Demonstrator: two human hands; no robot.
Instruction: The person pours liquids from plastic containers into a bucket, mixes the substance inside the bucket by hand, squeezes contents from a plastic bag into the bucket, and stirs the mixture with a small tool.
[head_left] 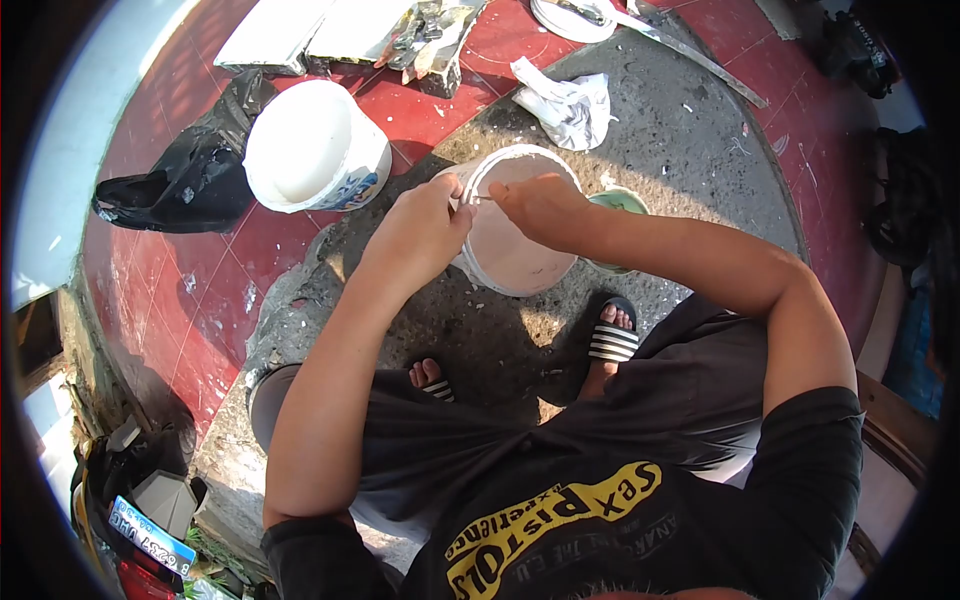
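Observation:
A white-rimmed bucket (520, 262) stands on the concrete in front of me, pinkish inside. My left hand (425, 225) is at its left rim, fingers closed in a pinch near the edge. Over the bucket's opening is my right hand (540, 208), its fingers pressed together close to the left fingertips. A small thin thing seems to lie between the two hands, too small to name. Behind the right forearm a green container (622, 201) is partly hidden.
A white bucket (318, 145) and a black plastic bag (200, 175) stand on red tiles at the left. Crumpled white plastic (568, 105) lies beyond the middle bucket. Tools rest on a white block (425, 45) at the back. My sandalled feet are close to the bucket.

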